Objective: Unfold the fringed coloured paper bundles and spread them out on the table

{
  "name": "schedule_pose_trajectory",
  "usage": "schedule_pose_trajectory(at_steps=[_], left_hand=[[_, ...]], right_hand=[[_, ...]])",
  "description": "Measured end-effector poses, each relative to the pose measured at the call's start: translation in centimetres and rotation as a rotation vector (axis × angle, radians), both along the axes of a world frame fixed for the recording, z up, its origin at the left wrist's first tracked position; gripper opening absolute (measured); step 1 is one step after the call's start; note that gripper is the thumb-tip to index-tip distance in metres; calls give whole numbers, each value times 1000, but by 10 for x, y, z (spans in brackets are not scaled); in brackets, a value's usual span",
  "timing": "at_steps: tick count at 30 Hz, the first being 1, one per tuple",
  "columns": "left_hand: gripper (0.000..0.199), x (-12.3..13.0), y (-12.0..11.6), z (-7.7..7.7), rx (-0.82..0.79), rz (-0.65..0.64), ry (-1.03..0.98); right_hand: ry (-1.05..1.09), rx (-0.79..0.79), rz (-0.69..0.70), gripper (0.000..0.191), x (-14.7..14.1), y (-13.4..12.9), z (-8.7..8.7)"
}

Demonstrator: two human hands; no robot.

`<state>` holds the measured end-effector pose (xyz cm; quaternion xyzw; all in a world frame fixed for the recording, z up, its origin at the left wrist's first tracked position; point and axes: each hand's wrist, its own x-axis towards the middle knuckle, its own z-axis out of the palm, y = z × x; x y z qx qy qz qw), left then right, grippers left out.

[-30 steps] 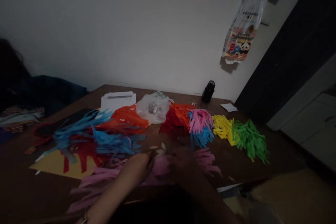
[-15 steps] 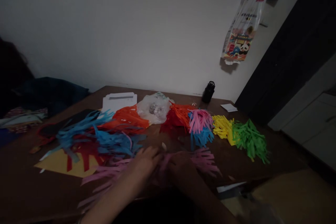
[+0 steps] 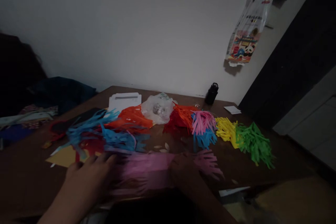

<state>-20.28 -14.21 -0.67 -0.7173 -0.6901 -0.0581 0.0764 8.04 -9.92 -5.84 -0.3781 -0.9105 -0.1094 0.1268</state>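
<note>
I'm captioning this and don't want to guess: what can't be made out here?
Head view, now:
- Left hand: blurred; grip unclear.
- Right hand: dark and blurred; whether it grips or presses the pink paper is unclear.
- Plastic bag: its crumpled, cloudy film obscures any contents.
- Hanging bag: lettering too small and dim.
- Left forearm: cut off by the bottom edge.

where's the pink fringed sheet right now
In the head view, the pink fringed sheet lies low and central by the near edge of the table, the right hand on it, the left hand at its left end.
</note>
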Motion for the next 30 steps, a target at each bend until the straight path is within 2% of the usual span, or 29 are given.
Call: schedule_pose_trajectory(at_steps=[1, 3, 5, 6, 8, 10, 13, 15, 21, 25, 28, 30], left_hand=[[40, 5, 0, 3, 16, -21, 24], [40, 27, 4, 5, -2, -147, 31], [44, 60, 10, 0, -39, -399, -81], [48, 76, 14, -4, -66, -459, -102], [46, 102, 22, -15, -79, -507, -98], [41, 113, 29, -26, -71, -501, -87], [37, 109, 34, -37, -41, -483, -88], [35, 102, 33, -41, -18, -486, -97], [24, 90, 27, -47, 10, -565, -126], [25, 83, 25, -52, 11, -571, -126], [31, 81, 25, -59, 14, -560, -131], [34, 81, 25, -62, 42, -552, -159]], right_hand=[[8, -4, 0, 16, 0, 0, 0], [27, -14, -6, 16, -1, 0, 1], [50, -26, -20, 15, 0, 0, 2], [63, -32, -27, 13, 0, 0, 3], [92, -40, -40, 9, 2, -1, 6], [119, -43, -53, 9, 4, -4, 10], [179, -39, -63, 3, 3, -8, 16], [197, -23, -34, 7, -1, -9, 17], [25, -29, 45, 9, -7, -1, 2], [-8, -19, 49, 18, 20, 5, -1], [-20, -7, -71, 32, 52, 8, 1], [-5, 1, -175, 33, 75, 6, 3]])
